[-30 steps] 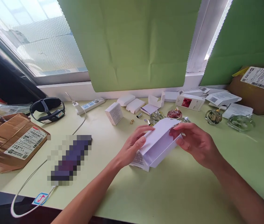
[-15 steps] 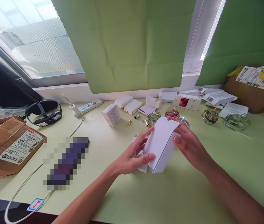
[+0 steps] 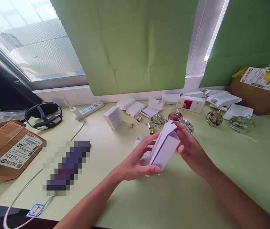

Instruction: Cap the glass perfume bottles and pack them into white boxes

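Both forearms reach forward from the lower edge and converge at the middle. The left hand is palm-up, its thumb stretched along the bottom and fingers curled in a pinch. The right hand faces it, fingers bent inward, wrist angled left.

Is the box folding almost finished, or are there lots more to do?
Some looks done: a few small closed boxes sit near the window. In hand: the left hand and right hand hold a flat white carton between them, not yet shaped into a box. Probably left: the glass bottles stand unboxed, and more flat cartons lie behind them.
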`<state>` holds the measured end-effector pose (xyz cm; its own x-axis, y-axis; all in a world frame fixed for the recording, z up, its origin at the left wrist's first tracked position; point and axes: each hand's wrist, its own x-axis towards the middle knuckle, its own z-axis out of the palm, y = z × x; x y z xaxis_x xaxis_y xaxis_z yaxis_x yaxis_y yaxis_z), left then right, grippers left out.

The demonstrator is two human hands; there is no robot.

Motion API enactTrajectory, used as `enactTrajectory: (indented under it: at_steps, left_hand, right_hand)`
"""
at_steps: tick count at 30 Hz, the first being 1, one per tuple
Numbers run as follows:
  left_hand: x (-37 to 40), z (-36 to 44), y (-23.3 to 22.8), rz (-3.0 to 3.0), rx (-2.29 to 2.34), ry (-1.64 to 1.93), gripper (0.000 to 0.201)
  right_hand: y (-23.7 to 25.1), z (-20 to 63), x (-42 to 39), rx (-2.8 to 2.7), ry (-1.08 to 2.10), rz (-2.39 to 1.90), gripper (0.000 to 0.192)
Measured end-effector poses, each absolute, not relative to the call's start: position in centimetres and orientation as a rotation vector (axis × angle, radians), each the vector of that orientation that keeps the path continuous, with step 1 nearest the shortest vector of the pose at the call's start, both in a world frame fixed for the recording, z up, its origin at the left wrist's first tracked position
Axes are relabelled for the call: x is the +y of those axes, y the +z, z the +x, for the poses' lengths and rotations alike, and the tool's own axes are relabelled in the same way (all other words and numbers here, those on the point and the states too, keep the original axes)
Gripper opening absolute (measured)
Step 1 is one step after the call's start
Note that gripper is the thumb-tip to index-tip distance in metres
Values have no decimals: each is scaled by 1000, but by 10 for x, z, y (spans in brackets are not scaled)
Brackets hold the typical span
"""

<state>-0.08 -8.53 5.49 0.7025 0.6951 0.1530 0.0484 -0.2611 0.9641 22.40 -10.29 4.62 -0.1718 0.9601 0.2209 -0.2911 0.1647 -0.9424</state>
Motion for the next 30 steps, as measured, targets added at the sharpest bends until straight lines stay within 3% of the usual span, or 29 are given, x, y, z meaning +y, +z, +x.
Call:
enactTrajectory:
  at_steps: [5, 8, 11, 14, 20, 24, 30]
  left_hand:
    - [-81, -2, 59, 1534, 404, 659, 95]
    - [-79, -5, 62, 1524, 426, 641, 91]
    - [-72, -12, 63, 1699, 677, 831, 64]
    - [-60, -21, 60, 1922, 1207, 885, 42]
    - [-44, -36, 48, 1976, 1369, 370, 45]
    - [-45, -36, 45, 1963, 1325, 349, 42]
    - [-53, -28, 51, 2007, 1244, 518, 32]
  right_hand:
    - [42, 227, -100, -1340, 1522, -681, 45]
    - [41, 229, -99, -1322, 1527, -748, 37]
    - [43, 233, -97, -1187, 1471, -802, 40]
    - [47, 240, -95, -1074, 1408, -796, 42]
    - [55, 250, -94, -1039, 1391, -832, 54]
    - [61, 250, -96, -1059, 1423, -880, 58]
    - [64, 247, -99, -1109, 1411, -819, 46]
